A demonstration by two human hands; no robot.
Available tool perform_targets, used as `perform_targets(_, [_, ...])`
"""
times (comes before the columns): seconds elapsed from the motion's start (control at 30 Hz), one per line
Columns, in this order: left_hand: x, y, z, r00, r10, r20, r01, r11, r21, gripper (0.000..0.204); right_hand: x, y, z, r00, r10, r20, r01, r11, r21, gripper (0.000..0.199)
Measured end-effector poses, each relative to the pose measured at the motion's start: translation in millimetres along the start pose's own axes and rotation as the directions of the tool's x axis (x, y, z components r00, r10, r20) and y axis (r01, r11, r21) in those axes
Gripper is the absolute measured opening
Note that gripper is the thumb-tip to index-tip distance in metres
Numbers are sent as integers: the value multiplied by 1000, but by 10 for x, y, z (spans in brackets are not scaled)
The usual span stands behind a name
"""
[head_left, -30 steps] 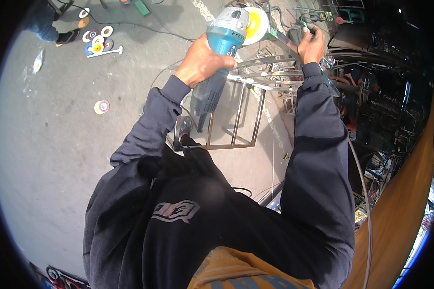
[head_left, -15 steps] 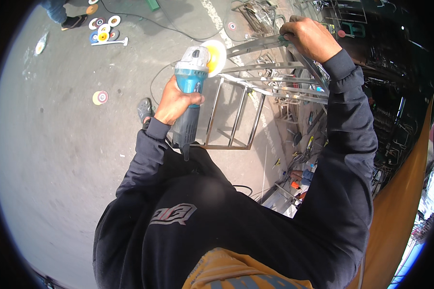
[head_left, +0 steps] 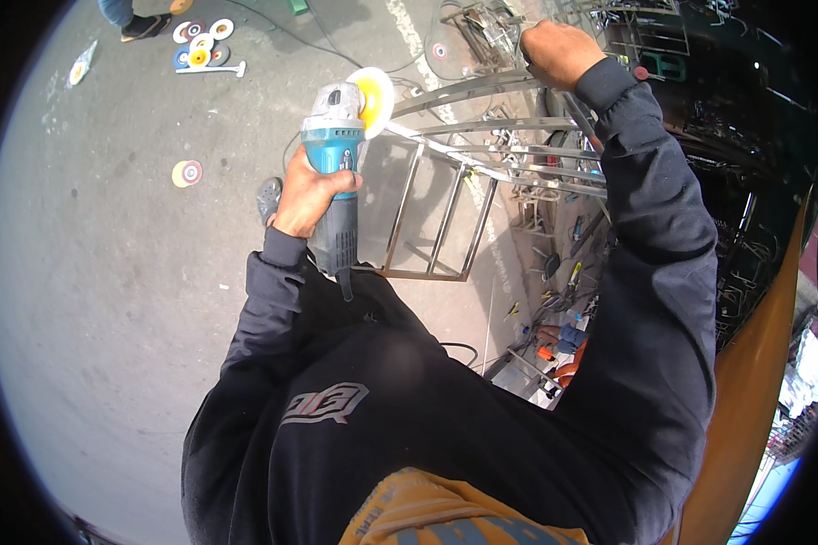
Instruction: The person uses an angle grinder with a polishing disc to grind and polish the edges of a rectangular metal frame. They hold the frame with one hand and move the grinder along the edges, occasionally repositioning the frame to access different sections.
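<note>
Grinder (head_left: 334, 150), teal and grey: at eleven o'clock, left hand's (head_left: 307, 195) fingers clamped round its body. Right hand (head_left: 559, 54), at one o'clock: fingers curled together near metal frame (head_left: 471, 89); any contact cannot be told.

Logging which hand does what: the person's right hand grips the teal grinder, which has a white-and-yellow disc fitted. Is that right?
No, wrong hand: the head view shows the left hand gripping the teal grinder, with its white-and-yellow disc fitted.

round discs (head_left: 199, 57) lie clustered beside a white bar (head_left: 227, 69); a lone disc (head_left: 187, 173) rests on grey floor (head_left: 109, 272)
</note>
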State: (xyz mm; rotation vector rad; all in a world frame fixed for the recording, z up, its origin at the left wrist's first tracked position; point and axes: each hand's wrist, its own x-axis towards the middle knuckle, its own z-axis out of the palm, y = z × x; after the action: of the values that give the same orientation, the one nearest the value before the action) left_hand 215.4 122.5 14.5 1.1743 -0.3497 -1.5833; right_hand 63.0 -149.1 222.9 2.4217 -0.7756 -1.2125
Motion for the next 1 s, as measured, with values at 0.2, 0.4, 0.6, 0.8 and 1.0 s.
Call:
perform_targets(0.2, [-39, -24, -70, 998, 53, -42, -53, 999, 2, 56, 79, 157, 47, 995, 101, -24, -99, 993, 57, 17])
perform_targets(0.4, [-31, -36, -66, 999, 38, -37, -40, 998, -42, 55, 167, 149, 176, 998, 34, -47, -28, 992, 121, 13])
perform_targets(0.6, [0, 8, -15, 996, 84, -28, -84, 996, 15, 54, 21, 439, 279, 927, 132, -352, 42, 894, 446, 25])
perform_targets(0.8, [324, 168, 474, 951, 269, 151, -294, 939, 180, 55, -592, 1026, 1532, 496, 866, 61, 47, -97, 994, 34])
perform_targets(1.0, [721, 415, 1010, 947, -12, 321, 43, 995, -89, 39, -369, 840, 2881, 68, 989, 133, 15, -135, 991, 23])
